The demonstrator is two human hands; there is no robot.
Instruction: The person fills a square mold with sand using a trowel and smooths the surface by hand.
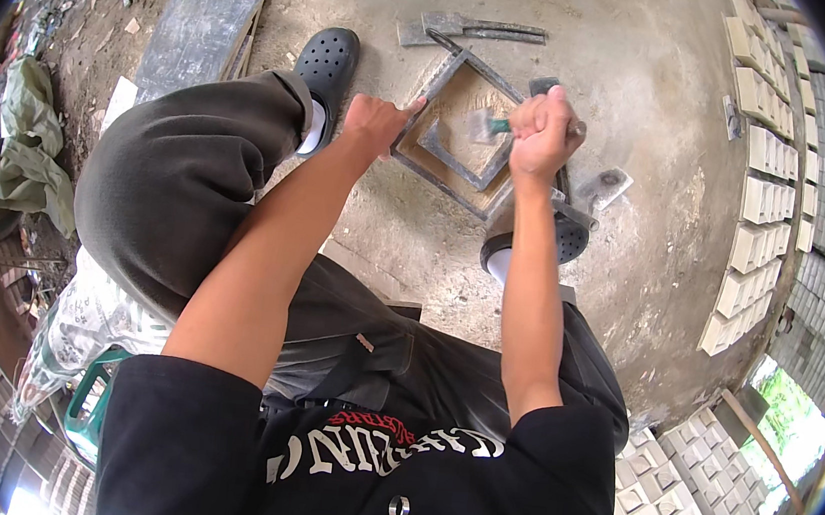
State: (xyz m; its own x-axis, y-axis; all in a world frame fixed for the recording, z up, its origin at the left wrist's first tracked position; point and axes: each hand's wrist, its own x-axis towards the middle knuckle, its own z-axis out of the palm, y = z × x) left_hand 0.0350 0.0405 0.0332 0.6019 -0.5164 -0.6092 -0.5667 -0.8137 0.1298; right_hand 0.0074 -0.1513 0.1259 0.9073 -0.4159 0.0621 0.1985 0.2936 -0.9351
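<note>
On the floor in front of me lies a square grey mould frame (440,185), with sandy dust inside it. A smaller grey angular piece (456,165) sits within the frame. My left hand (376,125) grips the frame's left side, its index finger stretched along the edge. In my right hand (544,136), closed in a fist, is a brush (496,126) with a green part near its head. The brush head is smeared by motion over the inside of the frame. Part of the frame's right side is hidden behind my right hand and forearm.
Flat grey bars (472,30) lie beyond the frame. A grey board (199,39) is at the far left. Cream moulded blocks (767,184) stand in rows along the right, with more blocks (679,497) at lower right. My dark clogs (328,63) flank the frame.
</note>
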